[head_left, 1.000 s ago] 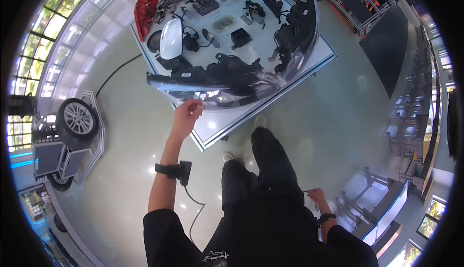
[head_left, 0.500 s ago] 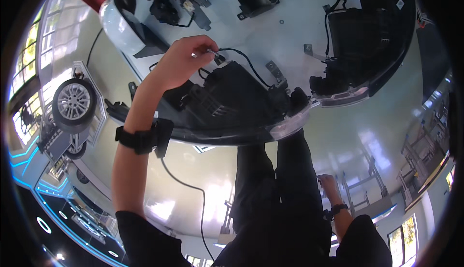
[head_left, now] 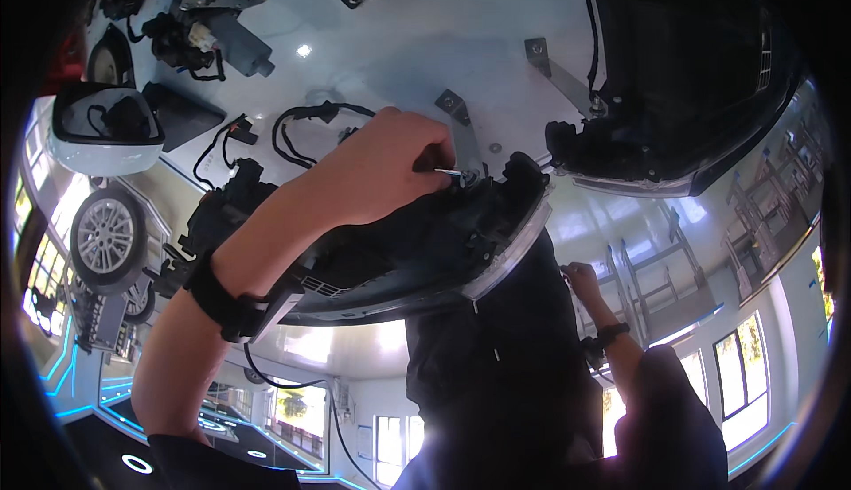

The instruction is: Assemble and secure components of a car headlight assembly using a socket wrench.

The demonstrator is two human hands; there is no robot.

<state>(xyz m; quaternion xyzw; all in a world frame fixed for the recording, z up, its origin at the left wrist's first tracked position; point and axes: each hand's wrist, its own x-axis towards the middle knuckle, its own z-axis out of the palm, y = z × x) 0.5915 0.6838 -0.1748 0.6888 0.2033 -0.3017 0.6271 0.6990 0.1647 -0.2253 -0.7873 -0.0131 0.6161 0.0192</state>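
Head view: a light, steady pinch seems best for the slim metal piece point(head_left: 450, 172) in the left hand point(head_left: 399, 167), its fingertips closed on it near the bracket point(head_left: 454, 107). The right hand point(head_left: 582, 283) hangs low, curled; its grip is unclear. Under the left hand sits the black headlamp point(head_left: 412, 237).

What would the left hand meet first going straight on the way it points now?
Probably the small metal fitting at the near end of the grey bracket, just beyond the thin metal piece in the left hand; depth is unclear, so whether the two touch I can't tell.
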